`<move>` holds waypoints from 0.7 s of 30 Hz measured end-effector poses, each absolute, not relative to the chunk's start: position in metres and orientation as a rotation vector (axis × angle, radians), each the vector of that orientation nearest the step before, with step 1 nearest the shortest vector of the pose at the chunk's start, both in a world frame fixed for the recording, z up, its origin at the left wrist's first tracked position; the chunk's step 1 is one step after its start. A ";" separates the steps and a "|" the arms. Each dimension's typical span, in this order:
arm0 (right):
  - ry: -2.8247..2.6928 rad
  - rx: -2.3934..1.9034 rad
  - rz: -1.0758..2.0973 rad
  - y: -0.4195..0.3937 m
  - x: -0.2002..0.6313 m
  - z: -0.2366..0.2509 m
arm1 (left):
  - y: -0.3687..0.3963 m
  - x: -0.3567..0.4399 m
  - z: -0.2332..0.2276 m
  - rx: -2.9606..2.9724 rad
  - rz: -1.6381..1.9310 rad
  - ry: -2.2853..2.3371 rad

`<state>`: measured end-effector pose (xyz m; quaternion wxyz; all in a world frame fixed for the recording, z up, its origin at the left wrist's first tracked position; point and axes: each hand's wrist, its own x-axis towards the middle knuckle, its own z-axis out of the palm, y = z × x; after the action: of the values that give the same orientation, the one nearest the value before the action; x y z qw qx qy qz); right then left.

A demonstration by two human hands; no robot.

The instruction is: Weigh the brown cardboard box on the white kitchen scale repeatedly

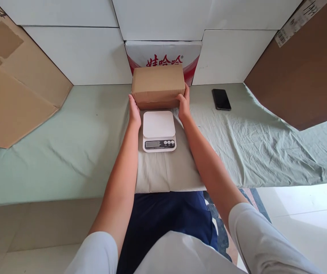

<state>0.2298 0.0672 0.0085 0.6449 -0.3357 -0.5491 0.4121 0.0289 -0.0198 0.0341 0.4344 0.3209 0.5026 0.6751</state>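
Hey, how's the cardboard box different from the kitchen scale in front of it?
The cardboard box is plain brown; the kitchen scale is white with a display and buttons. The box is taller and wider, while the scale is low and flat. The left hand and right hand press on the box's two ends; the scale lies untouched between the wrists. Both are rectangular and sit over the pale cloth.

Your left hand (134, 113) and right hand (184, 106) are bare, with no rings, watch or gloves on them. Behind each hand your forearm runs uncovered back to a short, loose sleeve of plain light grey-white cloth that ends near the elbow. The same pale shirt shows between the two sleeves, below your hands. Beneath it you wear dark navy blue trousers or shorts.
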 end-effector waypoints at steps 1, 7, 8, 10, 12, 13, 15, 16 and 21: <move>-1.244 -0.771 0.946 0.067 0.230 0.008 | -0.018 0.028 0.033 0.793 1.677 1.263; -1.197 -0.835 1.013 0.061 0.229 0.004 | -0.014 0.023 0.026 0.881 1.653 1.280; -1.191 -0.846 1.024 0.060 0.229 0.004 | -0.013 0.021 0.025 0.900 1.643 1.277; -1.180 -0.868 1.042 0.058 0.230 0.005 | -0.011 0.018 0.022 0.934 1.630 1.265; -1.172 -0.885 1.053 0.057 0.231 0.006 | -0.010 0.015 0.019 0.975 1.623 1.237; -1.174 -0.890 1.057 0.057 0.231 0.006 | -0.009 0.013 0.018 1.000 1.623 1.219; -1.180 -0.896 1.065 0.057 0.232 0.007 | -0.009 0.012 0.016 1.047 1.625 1.191; -1.182 -0.895 1.065 0.058 0.232 0.008 | -0.009 0.011 0.015 1.063 1.629 1.186; -1.195 -0.864 1.077 0.060 0.232 0.007 | -0.010 0.011 0.014 1.062 1.626 1.203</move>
<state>0.2322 0.0596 0.0073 0.6113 -0.3743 -0.5179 0.4669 0.0107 -0.0102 0.0142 0.4156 0.4230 0.4788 0.6474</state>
